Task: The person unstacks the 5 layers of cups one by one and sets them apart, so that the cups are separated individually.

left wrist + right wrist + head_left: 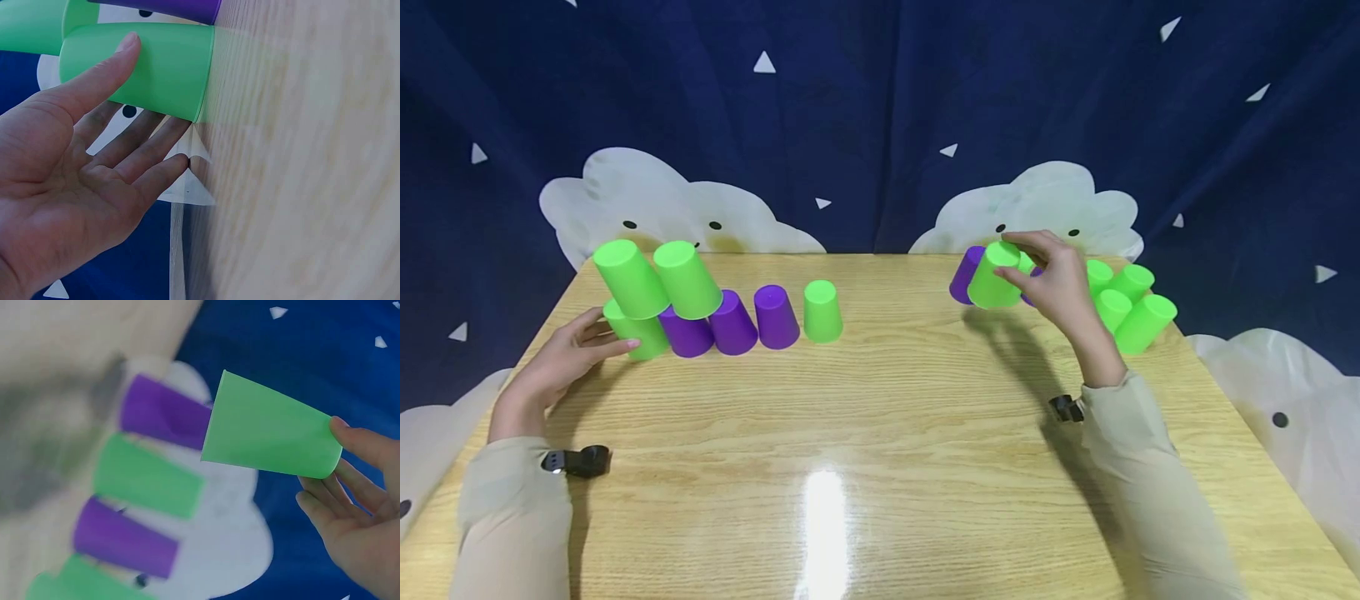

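My left hand grips an upside-down green cup at the left end of a row, thumb across its front and fingers behind. Beside that cup stand purple cups and, at the row's right end, another green cup. Two green cups form a second level over the row's left end. My right hand pinches a raised green cup near its narrow closed end, its wide rim facing down. In the right wrist view this cup overlaps a purple cup of the row below.
In that right-hand row, a green cup and a second purple cup follow. Several green cups cluster to the right, behind my right forearm. A dark blue curtain with white clouds hangs behind the wooden table.
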`<act>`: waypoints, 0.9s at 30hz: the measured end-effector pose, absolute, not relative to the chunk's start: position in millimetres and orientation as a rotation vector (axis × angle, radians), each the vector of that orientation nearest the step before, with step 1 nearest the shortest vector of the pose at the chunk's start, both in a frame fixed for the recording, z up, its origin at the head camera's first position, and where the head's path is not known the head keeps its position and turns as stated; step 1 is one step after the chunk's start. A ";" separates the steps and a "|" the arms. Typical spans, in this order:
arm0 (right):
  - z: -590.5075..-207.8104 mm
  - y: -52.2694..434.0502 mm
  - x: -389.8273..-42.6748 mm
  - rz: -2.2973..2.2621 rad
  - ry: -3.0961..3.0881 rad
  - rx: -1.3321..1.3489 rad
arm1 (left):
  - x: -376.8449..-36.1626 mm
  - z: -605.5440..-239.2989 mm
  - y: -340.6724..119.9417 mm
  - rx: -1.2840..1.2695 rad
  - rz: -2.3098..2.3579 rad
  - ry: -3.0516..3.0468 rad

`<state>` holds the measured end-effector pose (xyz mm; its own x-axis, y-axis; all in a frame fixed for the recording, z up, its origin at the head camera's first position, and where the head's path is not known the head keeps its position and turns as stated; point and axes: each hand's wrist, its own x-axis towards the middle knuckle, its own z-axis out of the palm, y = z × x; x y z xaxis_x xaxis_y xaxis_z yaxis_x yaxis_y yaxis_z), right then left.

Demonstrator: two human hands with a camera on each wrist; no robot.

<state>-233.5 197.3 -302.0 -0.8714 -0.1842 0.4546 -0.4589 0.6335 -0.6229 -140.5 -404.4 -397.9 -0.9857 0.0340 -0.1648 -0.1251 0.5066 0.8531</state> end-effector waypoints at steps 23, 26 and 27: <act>-348.9 274.5 -230.6 0.849 -2.596 0.353 | -141.6 -399.5 -403.4 -0.082 1.482 2.594; -349.6 279.6 -229.8 0.819 -2.590 0.356 | -141.2 -399.0 -403.5 -0.083 1.477 2.593; -349.8 281.0 -229.6 0.808 -2.588 0.357 | -141.0 -398.5 -403.6 -0.079 1.481 2.590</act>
